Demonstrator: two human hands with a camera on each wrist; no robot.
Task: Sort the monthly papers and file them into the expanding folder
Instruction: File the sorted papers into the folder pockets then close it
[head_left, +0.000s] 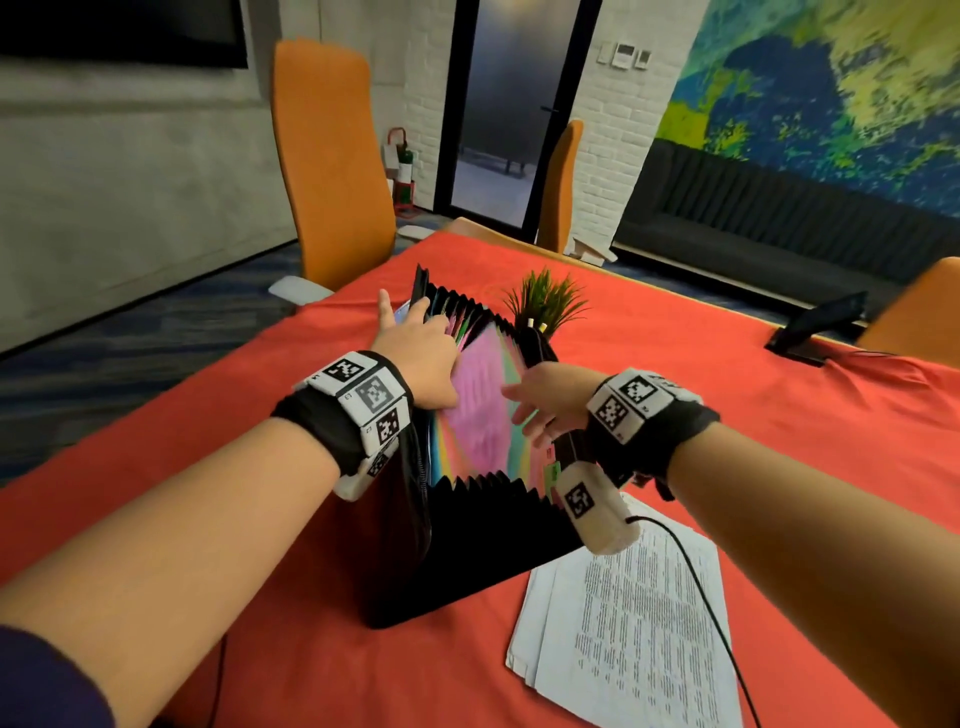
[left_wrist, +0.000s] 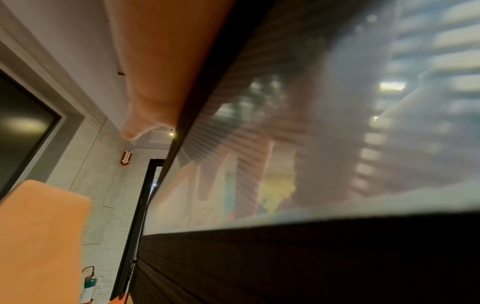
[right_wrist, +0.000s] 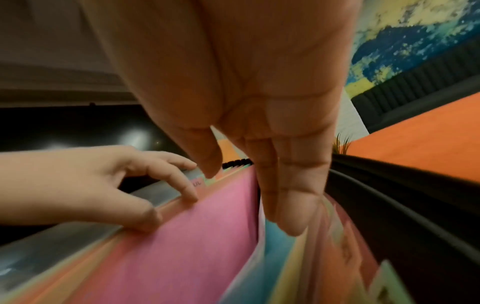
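I see my left hand (head_left: 421, 353) with fingers curled on the pink divider's top edge in the black accordion expanding folder (head_left: 467, 545) on the red-clothed desk (head_left: 779, 426); my right hand (head_left: 550, 395), fingers straight, reaches between dividers; printed white papers (head_left: 628, 623) lie just beside

Left hand (head_left: 423, 358): your arm's stretched forward, fingers bent, thumb sticking out to the side.
Right hand (head_left: 545, 397): reached in too, fingers straight and together, pointing down, nothing gripped.
Wrists: both banded.
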